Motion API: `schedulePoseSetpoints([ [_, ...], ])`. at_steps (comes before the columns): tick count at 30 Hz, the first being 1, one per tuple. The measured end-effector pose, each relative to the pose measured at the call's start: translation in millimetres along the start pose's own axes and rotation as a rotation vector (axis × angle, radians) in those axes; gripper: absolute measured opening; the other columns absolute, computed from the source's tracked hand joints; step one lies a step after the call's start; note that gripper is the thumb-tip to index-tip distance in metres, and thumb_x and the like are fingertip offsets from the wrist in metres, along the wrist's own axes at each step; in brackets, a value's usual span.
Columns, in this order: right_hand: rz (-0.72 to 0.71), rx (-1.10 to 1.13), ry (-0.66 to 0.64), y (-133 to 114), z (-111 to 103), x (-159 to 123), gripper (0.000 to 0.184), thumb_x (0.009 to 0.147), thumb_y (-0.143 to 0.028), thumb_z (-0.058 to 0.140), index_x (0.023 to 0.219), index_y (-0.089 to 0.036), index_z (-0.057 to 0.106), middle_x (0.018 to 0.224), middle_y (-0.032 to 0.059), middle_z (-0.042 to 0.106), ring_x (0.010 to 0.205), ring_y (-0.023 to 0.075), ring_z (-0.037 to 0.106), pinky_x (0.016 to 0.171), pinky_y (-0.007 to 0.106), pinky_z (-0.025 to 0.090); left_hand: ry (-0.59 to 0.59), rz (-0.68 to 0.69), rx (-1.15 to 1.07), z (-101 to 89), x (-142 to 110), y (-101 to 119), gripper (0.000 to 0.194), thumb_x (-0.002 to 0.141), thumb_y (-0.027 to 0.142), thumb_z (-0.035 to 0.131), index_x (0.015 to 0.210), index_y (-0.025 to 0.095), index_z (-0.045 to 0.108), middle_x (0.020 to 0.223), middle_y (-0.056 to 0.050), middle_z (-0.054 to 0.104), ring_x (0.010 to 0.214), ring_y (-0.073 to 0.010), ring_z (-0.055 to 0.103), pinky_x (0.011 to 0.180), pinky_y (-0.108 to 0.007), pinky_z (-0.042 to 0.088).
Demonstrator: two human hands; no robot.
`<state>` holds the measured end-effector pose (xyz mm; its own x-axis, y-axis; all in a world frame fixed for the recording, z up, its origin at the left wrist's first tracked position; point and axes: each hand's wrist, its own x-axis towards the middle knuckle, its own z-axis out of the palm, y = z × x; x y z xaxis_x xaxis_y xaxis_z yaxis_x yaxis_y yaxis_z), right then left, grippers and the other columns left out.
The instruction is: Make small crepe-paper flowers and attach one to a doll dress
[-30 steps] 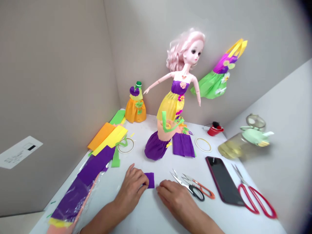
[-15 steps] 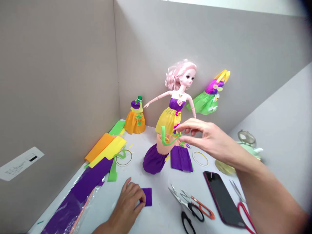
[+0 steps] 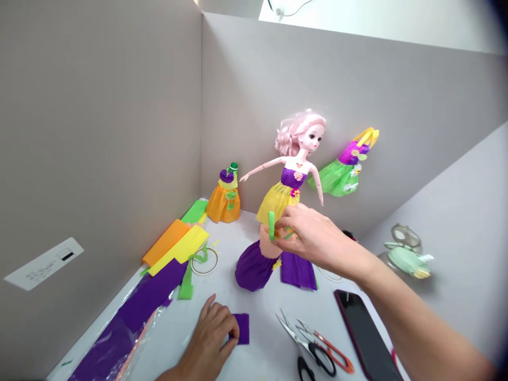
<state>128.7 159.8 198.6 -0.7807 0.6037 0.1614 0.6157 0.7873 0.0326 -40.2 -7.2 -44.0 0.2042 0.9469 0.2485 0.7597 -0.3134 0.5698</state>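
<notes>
My right hand (image 3: 313, 233) pinches a narrow green strip (image 3: 271, 226) above the table, in front of the doll. The strip's upper end stands up from my fingertips and part of it is hidden behind them. Just below is a small dress with a peach top and a gathered purple skirt (image 3: 254, 267), standing on the table. My left hand (image 3: 214, 333) rests low on the table with curled fingers, thumb and forefinger closed at the left edge of a small purple square (image 3: 243, 329). Behind stands a pink-haired doll (image 3: 293, 177) in a purple and yellow dress.
Black-handled scissors (image 3: 304, 344), orange-handled scissors (image 3: 331, 352) and a phone (image 3: 367, 333) lie at front right. Coloured sheets (image 3: 178, 248) and a tape ring (image 3: 204, 273) lie left. An orange dress (image 3: 224, 203) stands at the back; a green one (image 3: 337, 177) leans on the wall.
My right hand has moved left and slightly down, so less of the green strip shows. My left hand stays at the purple square. The whole view has shifted a little.
</notes>
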Motion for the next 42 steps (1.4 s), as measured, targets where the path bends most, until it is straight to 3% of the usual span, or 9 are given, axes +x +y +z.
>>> schedulePoseSetpoints([
  [5,-0.053,-0.002,0.004,4,-5,3,0.028,0.093,-0.029,0.050,0.075,-0.023,0.071,0.078,0.0044,0.058,0.078,0.0189,0.055,0.061,0.029,0.037,0.020,0.010,0.006,0.4,0,-1,0.025,0.076,-0.002,0.052,0.082,0.022,0.050,0.082,0.002,0.057,0.084,-0.0169,0.057,0.111,-0.061,0.028],
  [9,-0.041,-0.013,-0.008,5,-8,9,0.026,0.090,-0.029,0.054,0.071,-0.023,0.071,0.071,0.0030,0.058,0.071,0.0171,0.055,0.057,0.027,0.034,0.033,0.016,0.008,1.4,1,-1,0.026,0.075,-0.003,0.052,0.082,0.022,0.051,0.081,0.003,0.057,0.083,-0.0168,0.057,0.111,-0.060,0.029],
  [15,-0.009,-0.033,-0.132,3,-14,21,0.026,0.084,-0.027,0.060,0.060,-0.022,0.068,0.057,-0.0010,0.053,0.054,0.0115,0.049,0.051,0.026,0.025,0.059,0.021,0.001,-0.8,0,0,0.026,0.074,-0.003,0.053,0.080,0.022,0.051,0.080,0.003,0.057,0.082,-0.0166,0.057,0.111,-0.059,0.030],
  [21,-0.032,0.031,-0.180,2,-19,26,0.021,0.078,-0.027,0.064,0.058,-0.023,0.067,0.059,-0.0005,0.057,0.052,0.0110,0.048,0.050,0.026,0.025,0.011,0.007,0.002,-2.0,1,1,0.025,0.076,-0.002,0.051,0.081,0.022,0.051,0.081,0.002,0.057,0.083,-0.0169,0.057,0.110,-0.062,0.028],
  [29,-0.002,-0.040,-0.205,2,-13,33,0.018,0.071,-0.019,0.059,0.053,-0.020,0.057,0.055,-0.0014,0.047,0.048,0.0098,0.036,0.048,0.028,0.019,0.010,0.008,-0.001,0.0,0,-1,0.026,0.075,-0.003,0.050,0.082,0.022,0.050,0.082,0.002,0.056,0.084,-0.0168,0.056,0.110,-0.061,0.027],
  [32,0.023,-0.028,-0.271,4,-14,44,0.014,0.068,-0.018,0.057,0.055,-0.019,0.057,0.055,-0.0020,0.044,0.047,0.0092,0.032,0.046,0.027,0.018,0.009,0.008,0.007,0.7,1,-1,0.027,0.075,-0.004,0.049,0.082,0.022,0.050,0.082,0.003,0.056,0.084,-0.0164,0.056,0.111,-0.061,0.027],
  [35,0.034,0.003,-0.308,6,-17,58,0.007,0.068,-0.022,0.058,0.063,-0.018,0.062,0.059,-0.0009,0.050,0.050,0.0101,0.039,0.046,0.025,0.022,0.016,0.019,0.022,0.8,1,-1,0.026,0.076,-0.004,0.049,0.081,0.022,0.050,0.081,0.003,0.056,0.083,-0.0160,0.056,0.111,-0.060,0.028],
  [42,0.043,0.001,-0.298,10,-17,96,0.013,0.071,-0.025,0.061,0.075,-0.016,0.069,0.062,0.0012,0.060,0.054,0.0126,0.049,0.048,0.024,0.027,0.076,0.072,0.056,7.5,0,-7,0.024,0.077,-0.002,0.049,0.082,0.022,0.049,0.079,0.003,0.056,0.081,-0.0161,0.056,0.110,-0.058,0.030],
])
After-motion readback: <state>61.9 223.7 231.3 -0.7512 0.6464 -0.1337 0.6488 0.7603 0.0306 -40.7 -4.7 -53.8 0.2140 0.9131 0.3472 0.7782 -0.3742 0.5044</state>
